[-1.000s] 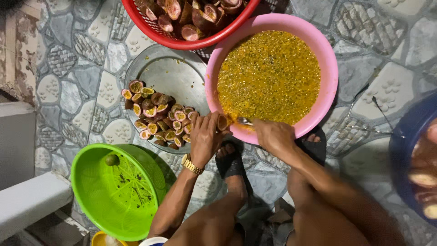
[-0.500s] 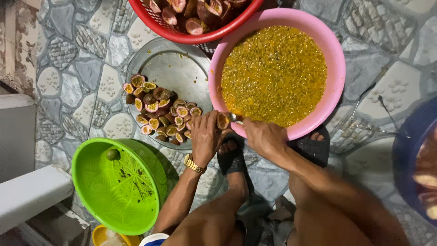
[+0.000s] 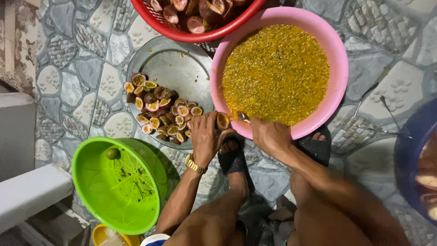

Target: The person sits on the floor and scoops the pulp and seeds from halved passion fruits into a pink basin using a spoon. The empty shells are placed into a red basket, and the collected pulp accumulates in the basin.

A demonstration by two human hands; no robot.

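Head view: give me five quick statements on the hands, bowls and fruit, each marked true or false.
1. The left hand holds a halved fruit at the rim of the pink basin. True.
2. The right hand is empty. False: it holds a spoon pointed at the halved fruit.
3. The pink basin is full of yellow pulp with seeds. True.
4. The cut fruit halves lie in the green bowl. False: they lie on the metal tray; the green bowl holds one small green fruit.
5. A gold wristwatch sits on the right wrist. False: it is on the left wrist.
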